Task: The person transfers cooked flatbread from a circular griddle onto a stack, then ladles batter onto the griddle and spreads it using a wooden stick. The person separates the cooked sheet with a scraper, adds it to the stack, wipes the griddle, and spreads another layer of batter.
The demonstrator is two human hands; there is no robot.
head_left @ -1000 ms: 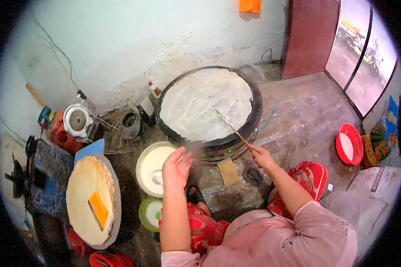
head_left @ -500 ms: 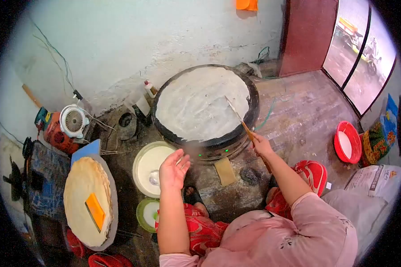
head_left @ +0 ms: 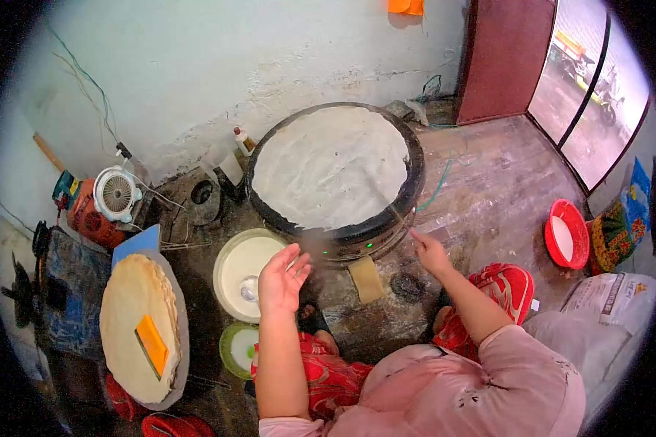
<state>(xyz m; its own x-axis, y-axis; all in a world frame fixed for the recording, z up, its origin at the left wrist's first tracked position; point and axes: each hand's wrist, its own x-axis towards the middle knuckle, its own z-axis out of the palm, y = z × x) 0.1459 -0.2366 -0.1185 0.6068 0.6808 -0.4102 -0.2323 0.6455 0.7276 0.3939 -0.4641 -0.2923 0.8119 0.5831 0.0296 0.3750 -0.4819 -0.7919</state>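
Observation:
A wide round griddle (head_left: 418, 182) with a black rim stands on the floor before me, with a pale sheet of batter (head_left: 328, 164) covering most of its top. My right hand (head_left: 433, 253) is closed around a long thin spatula (head_left: 395, 209), smeared by motion, whose blade reaches over the right part of the sheet. My left hand (head_left: 280, 280) hangs in the air near the griddle's front, fingers apart and holding nothing. Beside and partly behind it is a basin (head_left: 229, 256) of creamy batter with a metal ladle (head_left: 249, 289) in it.
At left, a stack of flat pancakes (head_left: 133, 298) carries an orange-yellow piece (head_left: 153, 346). A green bowl (head_left: 229, 349) sits below the basin. A tan pad (head_left: 367, 280) lies by the griddle; a red basin (head_left: 580, 244) and a white sack (head_left: 605, 298) are right.
My right hand has shifted slightly right and down, and the spatula has become blurred with its swing. My left hand stays nearly still.

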